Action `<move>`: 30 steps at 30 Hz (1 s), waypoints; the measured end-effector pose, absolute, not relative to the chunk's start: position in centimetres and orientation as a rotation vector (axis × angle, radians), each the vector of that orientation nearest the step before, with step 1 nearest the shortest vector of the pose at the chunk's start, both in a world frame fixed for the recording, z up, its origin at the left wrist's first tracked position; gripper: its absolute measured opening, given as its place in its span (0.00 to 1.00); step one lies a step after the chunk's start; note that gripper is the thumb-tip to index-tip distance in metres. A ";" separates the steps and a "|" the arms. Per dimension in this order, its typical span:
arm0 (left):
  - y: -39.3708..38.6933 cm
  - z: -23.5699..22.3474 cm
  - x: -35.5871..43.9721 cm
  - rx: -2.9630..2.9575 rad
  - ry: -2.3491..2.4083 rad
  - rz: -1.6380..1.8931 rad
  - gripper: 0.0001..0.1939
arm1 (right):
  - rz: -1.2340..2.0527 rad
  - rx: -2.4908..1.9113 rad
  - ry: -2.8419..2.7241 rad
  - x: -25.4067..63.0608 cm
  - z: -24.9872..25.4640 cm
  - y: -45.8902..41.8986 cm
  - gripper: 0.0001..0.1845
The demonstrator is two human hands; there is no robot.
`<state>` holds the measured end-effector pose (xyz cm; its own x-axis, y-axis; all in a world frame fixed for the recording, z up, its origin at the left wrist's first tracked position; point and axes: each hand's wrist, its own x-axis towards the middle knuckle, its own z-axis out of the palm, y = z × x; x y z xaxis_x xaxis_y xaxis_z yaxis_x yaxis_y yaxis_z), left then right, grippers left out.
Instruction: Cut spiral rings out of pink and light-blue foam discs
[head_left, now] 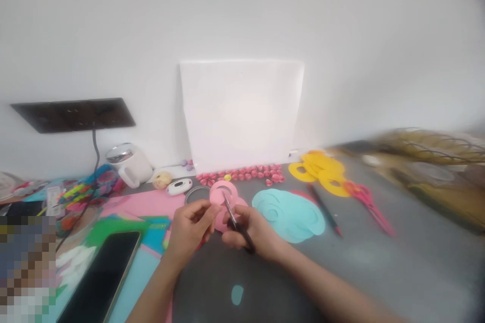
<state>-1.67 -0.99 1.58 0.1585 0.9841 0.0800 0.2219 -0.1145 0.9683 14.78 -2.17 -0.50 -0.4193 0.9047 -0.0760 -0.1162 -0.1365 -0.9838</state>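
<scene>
My left hand (188,229) pinches a pink paper disc (223,194) with a round hole near its top, holding it up over the grey table (379,267). My right hand (255,232) is closed round black-handled scissors (237,224), whose blades point up into the pink paper. Both hands meet at the table's middle.
Light blue paper circles (290,212) lie right of my hands, then a red pencil (326,210), yellow paper rings (322,171) and pink scissors (369,207). A phone (102,275) rests on coloured sheets at left. A white mug (131,164), small pink rolled pieces (246,174) and a white board (242,113) line the wall.
</scene>
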 end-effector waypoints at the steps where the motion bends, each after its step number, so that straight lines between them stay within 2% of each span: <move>1: -1.0 1.6 -1.6 1.518 1.218 1.051 0.14 | 1.674 -0.930 -1.351 14.8 -0.7 -2.2 0.21; 13: -1.0 2.0 -1.8 1.574 1.212 0.996 0.20 | 1.649 -0.875 -1.438 14.9 -0.4 -2.0 0.22; 19: -1.0 1.8 -1.8 1.564 1.203 0.973 0.18 | 1.629 -0.913 -1.430 15.0 -0.4 -2.0 0.24; 30: -0.9 1.9 -1.9 1.521 1.197 1.095 0.15 | 1.625 -0.958 -1.442 15.1 -0.3 -2.1 0.19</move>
